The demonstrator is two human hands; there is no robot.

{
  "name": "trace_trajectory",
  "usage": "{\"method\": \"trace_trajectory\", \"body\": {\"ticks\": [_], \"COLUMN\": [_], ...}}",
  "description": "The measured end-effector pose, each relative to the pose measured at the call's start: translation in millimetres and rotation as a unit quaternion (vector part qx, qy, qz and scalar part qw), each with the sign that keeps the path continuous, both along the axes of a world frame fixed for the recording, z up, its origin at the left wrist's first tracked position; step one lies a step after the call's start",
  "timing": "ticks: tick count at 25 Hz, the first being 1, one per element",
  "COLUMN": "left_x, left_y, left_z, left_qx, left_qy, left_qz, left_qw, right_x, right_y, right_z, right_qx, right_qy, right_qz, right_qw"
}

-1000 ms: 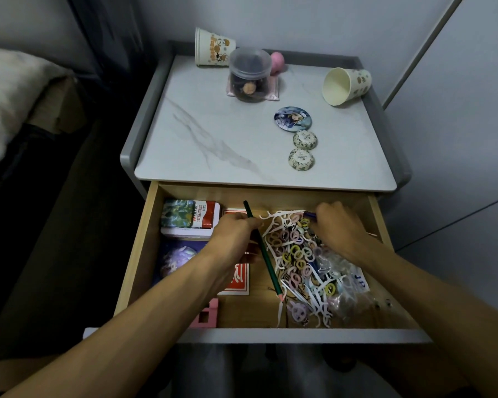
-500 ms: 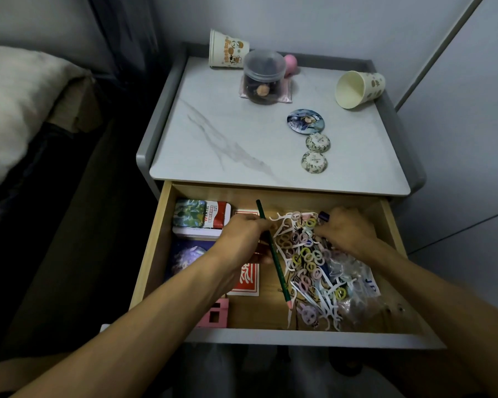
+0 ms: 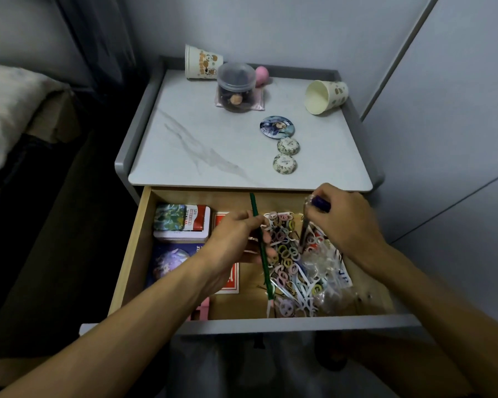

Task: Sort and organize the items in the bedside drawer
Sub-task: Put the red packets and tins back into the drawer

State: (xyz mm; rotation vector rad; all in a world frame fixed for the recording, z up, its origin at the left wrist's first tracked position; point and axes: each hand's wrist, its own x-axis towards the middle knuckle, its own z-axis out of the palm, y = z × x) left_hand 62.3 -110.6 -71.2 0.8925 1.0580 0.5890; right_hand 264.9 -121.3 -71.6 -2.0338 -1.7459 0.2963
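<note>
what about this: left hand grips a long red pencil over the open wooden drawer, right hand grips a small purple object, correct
Not red: the head view shows a long green pencil in the left hand. The open wooden drawer, right hand and small purple object are right.

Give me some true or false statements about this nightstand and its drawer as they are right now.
1. The left hand holds the green pencil. True.
2. The drawer is shut. False: it is pulled open.
3. Three round badges lie on the nightstand top. True.
4. The cream paper cup at right stands upright. False: it lies on its side.
5. The right hand is empty. False: it grips a purple object.
</note>
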Motion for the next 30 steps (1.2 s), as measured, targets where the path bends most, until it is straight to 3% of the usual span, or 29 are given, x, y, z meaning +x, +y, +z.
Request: {"method": "trace_trajectory", "body": {"ticks": [6, 12, 17, 22, 27, 30], "left_x": [-1, -10, -16, -26, -39, -44], "left_y": [9, 4, 4, 6, 8, 12], "left_z": [7, 18, 21, 18, 12, 12], "left_qx": [0.057, 0.145, 0.148, 0.108, 0.084, 0.029], "left_qy": [0.021, 0.048, 0.026, -0.01, -0.022, -0.098], "left_qz": [0.049, -0.015, -0.012, 0.069, 0.09, 0.091], "left_qw": [0.997, 0.988, 0.989, 0.992, 0.992, 0.991], "right_x": [-15, -44, -65, -80, -95, -100], "right_y": [4, 18, 23, 31, 36, 40], "right_z": [22, 35, 40, 31, 32, 25], "right_qx": [0.033, -0.024, -0.059, -0.161, -0.174, -0.183], "right_qy": [0.032, 0.242, 0.339, 0.544, 0.479, 0.468], "right_qz": [0.054, 0.076, 0.068, 0.013, 0.058, 0.074], "right_qw": [0.997, 0.967, 0.936, 0.823, 0.858, 0.861]}}
